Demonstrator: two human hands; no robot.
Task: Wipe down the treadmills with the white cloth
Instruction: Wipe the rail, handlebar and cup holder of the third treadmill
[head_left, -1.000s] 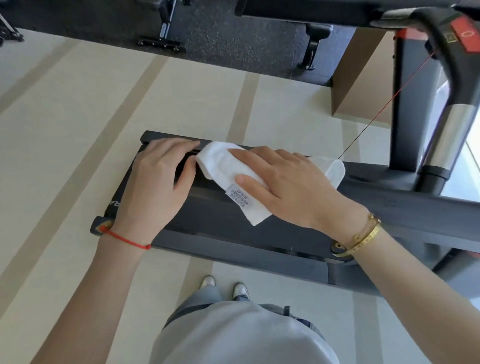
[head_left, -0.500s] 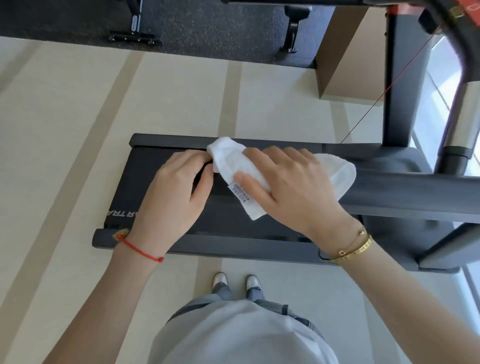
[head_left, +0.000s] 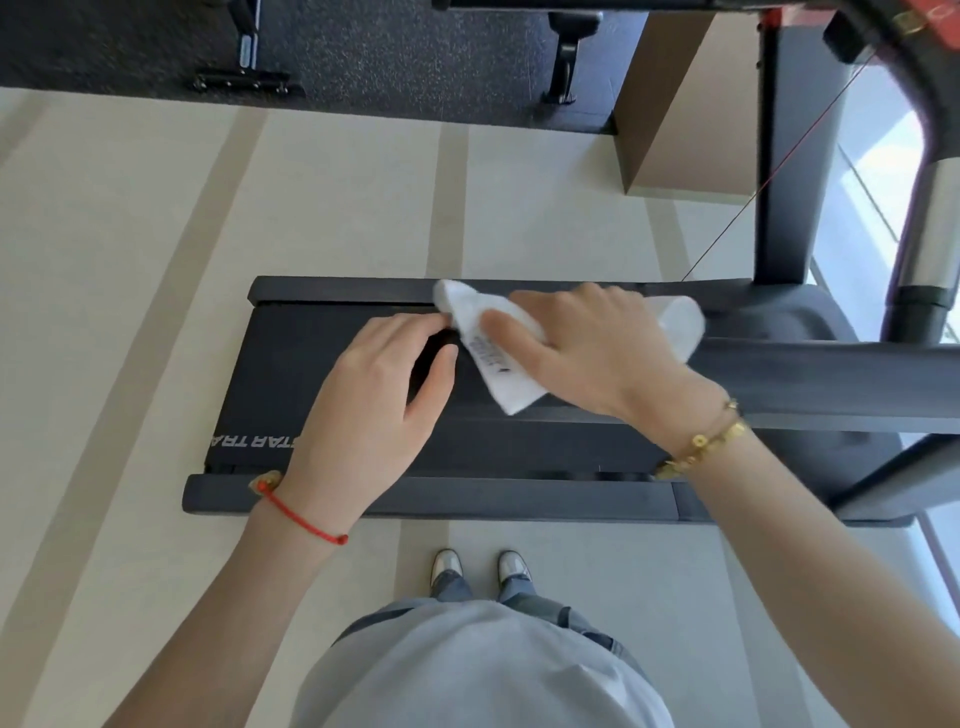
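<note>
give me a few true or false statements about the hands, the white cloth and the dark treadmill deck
1. The right hand lies on the white folded cloth with fingers spread flat. True.
2. The left hand holds the cloth. False: it rests on the dark treadmill deck beside the cloth.
3. The cloth lies on the pale striped floor. False: it is on the treadmill.
4. A thin red string bracelet circles the left wrist. True.
5. Gold chain bracelets circle the left wrist. False: they are on the right.
</note>
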